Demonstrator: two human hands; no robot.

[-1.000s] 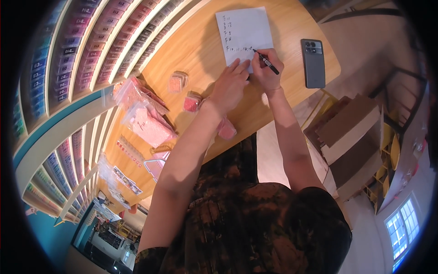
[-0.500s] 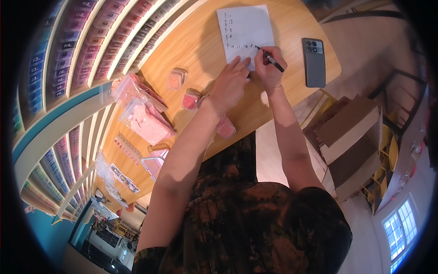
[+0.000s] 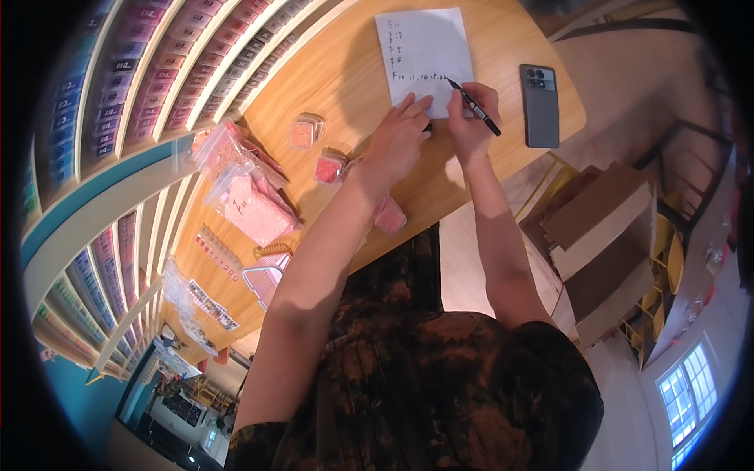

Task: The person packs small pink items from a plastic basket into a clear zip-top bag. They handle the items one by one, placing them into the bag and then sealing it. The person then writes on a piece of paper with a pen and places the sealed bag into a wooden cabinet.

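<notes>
A black marker pen (image 3: 481,112) is gripped in my right hand (image 3: 473,118), its tip at the end of the lowest line of handwriting on a white sheet of paper (image 3: 432,47). My left hand (image 3: 399,141) lies with fingers stretched out, the fingertips on the sheet's lower left part. A small dark object, too hidden to name, shows beside that hand's fingers. Around my left forearm are small clear boxes of beads: an orange one (image 3: 305,131), a red one (image 3: 329,167) and a pink one (image 3: 389,214).
A grey phone (image 3: 540,106) lies at the table's right end. Bags of pink beads (image 3: 255,206) and a small pink basket (image 3: 265,279) sit on the left. Curved racks of coloured boxes (image 3: 157,78) line the left side. An open cardboard box (image 3: 605,235) stands right of the table.
My right hand and the pen have shifted slightly right, and the handwritten bottom line has grown a little longer. The left hand stays on the sheet.
</notes>
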